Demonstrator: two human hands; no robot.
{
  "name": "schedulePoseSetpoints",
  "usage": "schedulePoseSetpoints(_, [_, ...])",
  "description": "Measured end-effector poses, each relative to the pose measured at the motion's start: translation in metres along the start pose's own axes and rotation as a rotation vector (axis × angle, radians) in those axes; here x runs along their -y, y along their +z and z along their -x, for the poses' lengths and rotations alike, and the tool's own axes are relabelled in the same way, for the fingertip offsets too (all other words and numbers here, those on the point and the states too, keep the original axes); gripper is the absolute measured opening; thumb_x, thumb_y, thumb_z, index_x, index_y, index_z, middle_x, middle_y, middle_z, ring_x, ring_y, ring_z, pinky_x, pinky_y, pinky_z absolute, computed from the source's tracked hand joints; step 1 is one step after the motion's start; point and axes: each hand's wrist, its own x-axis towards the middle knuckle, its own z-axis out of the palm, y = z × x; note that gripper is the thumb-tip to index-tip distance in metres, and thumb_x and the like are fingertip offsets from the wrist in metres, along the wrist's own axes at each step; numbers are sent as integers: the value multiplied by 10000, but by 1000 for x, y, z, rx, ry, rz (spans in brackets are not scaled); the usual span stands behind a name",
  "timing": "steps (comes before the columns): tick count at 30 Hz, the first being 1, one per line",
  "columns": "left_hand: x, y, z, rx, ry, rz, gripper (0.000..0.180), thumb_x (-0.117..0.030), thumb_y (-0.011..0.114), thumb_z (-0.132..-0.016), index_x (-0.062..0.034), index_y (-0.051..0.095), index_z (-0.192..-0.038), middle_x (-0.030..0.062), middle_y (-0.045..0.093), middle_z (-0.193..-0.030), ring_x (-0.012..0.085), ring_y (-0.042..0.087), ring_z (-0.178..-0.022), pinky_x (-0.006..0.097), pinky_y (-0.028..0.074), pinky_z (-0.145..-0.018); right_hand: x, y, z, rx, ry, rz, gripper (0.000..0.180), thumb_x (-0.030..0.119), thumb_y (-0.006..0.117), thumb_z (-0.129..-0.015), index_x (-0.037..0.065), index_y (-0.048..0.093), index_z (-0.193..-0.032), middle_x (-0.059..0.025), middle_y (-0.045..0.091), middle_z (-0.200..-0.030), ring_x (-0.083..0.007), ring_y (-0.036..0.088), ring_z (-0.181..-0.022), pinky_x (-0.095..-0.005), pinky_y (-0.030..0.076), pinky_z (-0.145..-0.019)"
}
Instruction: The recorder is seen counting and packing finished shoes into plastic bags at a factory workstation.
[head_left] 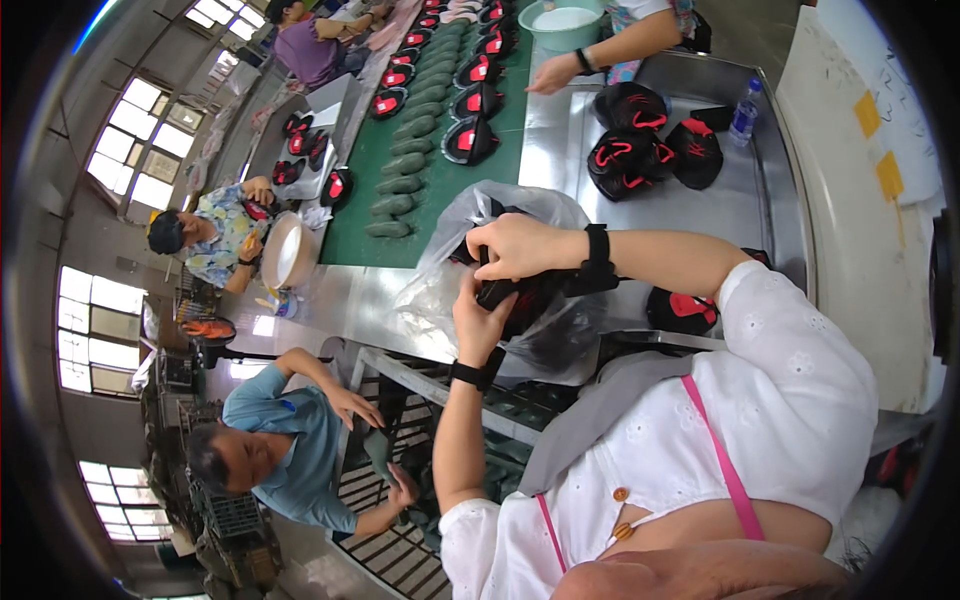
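Observation:
My right hand [525, 245] reaches in from the right with its fingers bent and pressed on a black shoe upper [494, 292]. Just below it, my left hand [480, 318] pinches the same dark piece between thumb and fingers. Both hands are over a crumpled, clear grey plastic bag [440, 270] at the edge of the metal table. More black and red material [530, 315] shows inside the bag, partly hidden by my right wrist. Each of my wrists wears a black band.
Black and red shoe uppers [630, 145] lie in a metal tray [745, 225] beside a water bottle [745, 112]. Green shoe lasts [405, 165] and more uppers line a green conveyor [345, 235]. A co-worker in blue [290, 430] handles a green last over a rack [400, 560]. Other workers sit opposite.

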Motion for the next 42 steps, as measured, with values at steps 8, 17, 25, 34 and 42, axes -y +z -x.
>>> schedulePoseSetpoints(8, [-4, -15, 40, -283, -191, 704, 327, -64, 691, -732, 44, 562, -1013, 84, 623, -945, 155, 584, -847, 275, 451, -795, -27, -3, 47, -136, 176, -641, 486, 179, 687, -727, 75, 474, -1152, -115, 601, -1051, -229, 594, -947, -325, 469, -823])
schedulePoseSetpoints(17, [-56, -81, 73, -432, -49, -131, 331, -108, 753, -665, 25, 559, -898, 63, 607, -764, 128, 549, -693, 256, 449, -645, -94, 12, 89, 365, 568, 218, 598, 344, 724, -642, 91, 532, -1150, -109, 541, -1149, -321, 483, -1082, -533, 392, -876])
schedulePoseSetpoints(25, [-23, -68, 88, -359, 30, 768, 501, -118, 731, -692, 43, 483, -1096, 112, 587, -1027, 191, 584, -884, 321, 463, -810, 2, 18, 43, 271, 197, -520, 600, 293, 685, -748, 7, 422, -1205, -148, 543, -1055, -236, 548, -944, -329, 452, -755])
schedulePoseSetpoints(34, [3, -55, 113, -501, 138, 1073, 568, -197, 742, -727, -13, 475, -1193, 120, 523, -1207, 265, 494, -1127, 415, 357, -990, -240, 11, 148, -1006, 1076, -100, 260, 19, 556, -703, 2, 565, -962, -128, 565, -923, -266, 547, -867, -379, 435, -769])
schedulePoseSetpoints(42, [-5, -20, 78, -359, 125, 1123, 546, -117, 716, -733, -2, 447, -1194, 116, 515, -1199, 249, 501, -1104, 374, 362, -973, 53, -9, 70, -238, -5, -409, 643, 203, 748, -641, 28, 430, -1172, -183, 307, -1299, -356, 374, -1170, -406, 298, -1001])
